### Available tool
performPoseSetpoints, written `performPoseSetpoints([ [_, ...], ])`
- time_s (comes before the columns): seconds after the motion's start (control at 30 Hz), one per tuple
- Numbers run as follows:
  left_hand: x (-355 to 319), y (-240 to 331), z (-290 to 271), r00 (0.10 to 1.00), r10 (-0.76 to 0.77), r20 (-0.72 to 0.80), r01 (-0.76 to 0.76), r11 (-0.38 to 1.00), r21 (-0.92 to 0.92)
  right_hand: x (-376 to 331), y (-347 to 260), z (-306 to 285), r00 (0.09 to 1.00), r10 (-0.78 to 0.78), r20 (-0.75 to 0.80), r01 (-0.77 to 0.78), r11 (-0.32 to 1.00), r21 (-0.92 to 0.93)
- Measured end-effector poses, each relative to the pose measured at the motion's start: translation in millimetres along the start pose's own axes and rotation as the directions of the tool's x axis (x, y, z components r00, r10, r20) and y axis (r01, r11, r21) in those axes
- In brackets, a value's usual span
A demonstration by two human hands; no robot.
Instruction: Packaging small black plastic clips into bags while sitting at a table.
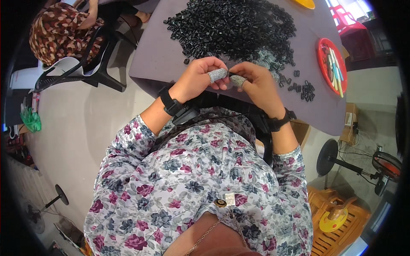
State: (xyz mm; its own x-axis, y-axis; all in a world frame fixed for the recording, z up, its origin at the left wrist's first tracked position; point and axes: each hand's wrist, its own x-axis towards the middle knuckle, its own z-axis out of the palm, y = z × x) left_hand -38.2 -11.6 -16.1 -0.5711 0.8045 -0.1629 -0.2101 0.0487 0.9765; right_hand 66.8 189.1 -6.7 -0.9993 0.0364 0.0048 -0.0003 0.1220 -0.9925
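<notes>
Glossy black plastic pieces [232, 27] heap on a matt grey table [156, 59]; grey cloth-like finger cots [217, 75] look rough.

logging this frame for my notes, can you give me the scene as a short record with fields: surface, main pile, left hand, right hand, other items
surface: grey table
main pile: heap of small black plastic pieces across the table's far side
left hand: left hand, grey cot on one of its fingers, meeting the right hand over the table's near edge
right hand: right hand, also wearing a grey cot, pinching a tiny dark piece; exact grip too small to tell
other items: round red tray on the right; smaller cluster of black pieces beside it
</notes>
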Motion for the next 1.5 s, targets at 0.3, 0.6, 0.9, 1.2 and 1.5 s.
performPoseSetpoints([
  [0.3, -1.8, 10.5, -2.1, 0.991, -0.12, 0.066, 0.122, 0.992, -0.025, -3.6, -0.9, 4.0, 0.991, -0.131, 0.032, 0.134, 0.985, -0.105],
  [0.6, -4.0, 5.3, -1.2, 0.989, -0.124, 0.084, 0.131, 0.987, -0.091, -15.1, -0.1, 3.1, 0.989, -0.136, 0.062, 0.141, 0.988, -0.071],
  [0.9, -0.4, 29.5, 14.6, 0.995, -0.096, -0.027, 0.095, 0.995, -0.03, -18.8, -9.1, 3.1, 0.987, -0.159, 0.017, 0.16, 0.971, -0.176],
  [1.2, -0.1, 27.0, 17.7, 0.992, -0.129, 0.012, 0.128, 0.991, 0.048, -24.3, -9.9, 4.4, 0.953, -0.301, 0.03, 0.282, 0.849, -0.447],
  [1.5, -7.6, 19.6, 12.7, 0.942, -0.195, 0.274, 0.131, 0.963, 0.236, -41.8, 4.1, 15.6, 0.891, -0.328, 0.313, 0.447, 0.525, -0.724],
])
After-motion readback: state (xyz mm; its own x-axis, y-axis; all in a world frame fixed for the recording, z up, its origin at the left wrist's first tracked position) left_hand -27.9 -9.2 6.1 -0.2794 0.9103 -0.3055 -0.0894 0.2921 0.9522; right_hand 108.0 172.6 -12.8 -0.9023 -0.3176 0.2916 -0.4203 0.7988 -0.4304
